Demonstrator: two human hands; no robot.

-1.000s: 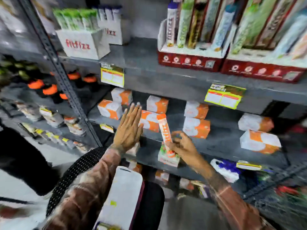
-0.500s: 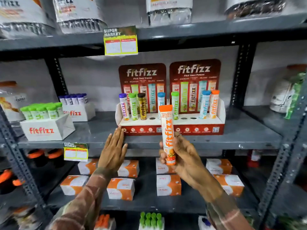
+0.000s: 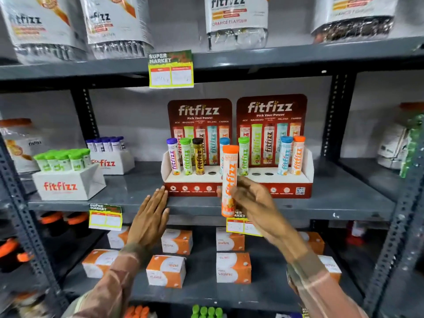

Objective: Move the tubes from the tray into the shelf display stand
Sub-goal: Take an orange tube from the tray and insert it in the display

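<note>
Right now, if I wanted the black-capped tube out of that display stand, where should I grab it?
Probably pinch the black-capped tube just under its cap, coming from the front and above. It stands upright with its foot sunk in the display stand, and the green-capped tube crowds one side, so only its upper part is free.

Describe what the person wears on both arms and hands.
Both hands, left hand and right hand, are bare: no gloves or rings visible. Each arm has a long sleeve in a faded pinkish-brown plaid with pale stripes, ending in a darker cuff at the wrist.

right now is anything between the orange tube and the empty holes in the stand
Nothing visible blocks it. The right hand holds the orange-capped tube upright before the display stand; one empty hole is open just left of it.
</note>
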